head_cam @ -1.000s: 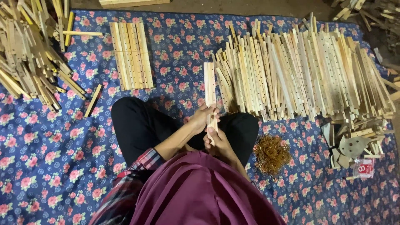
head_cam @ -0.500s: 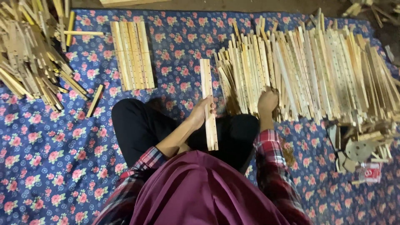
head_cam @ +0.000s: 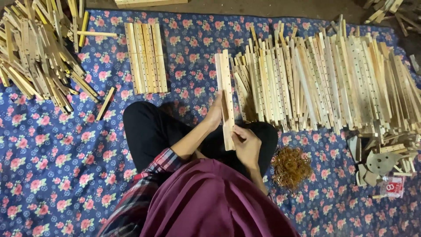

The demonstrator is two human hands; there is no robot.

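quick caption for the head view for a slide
Both hands, left and right, hold paired pale wooden slats over a blue floral cloth.

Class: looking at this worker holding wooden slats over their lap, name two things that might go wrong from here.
1. The held slats are gripped only near their lower end by the left hand and right hand, so they might slide out of line.
2. The leaning slat pile sits close by; an elbow could topple it onto the rubber bands.

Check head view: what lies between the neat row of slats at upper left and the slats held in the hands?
Only bare flowered cloth lies between the neat row of slats and the held slats, gripped by left hand and right hand, in the head view.
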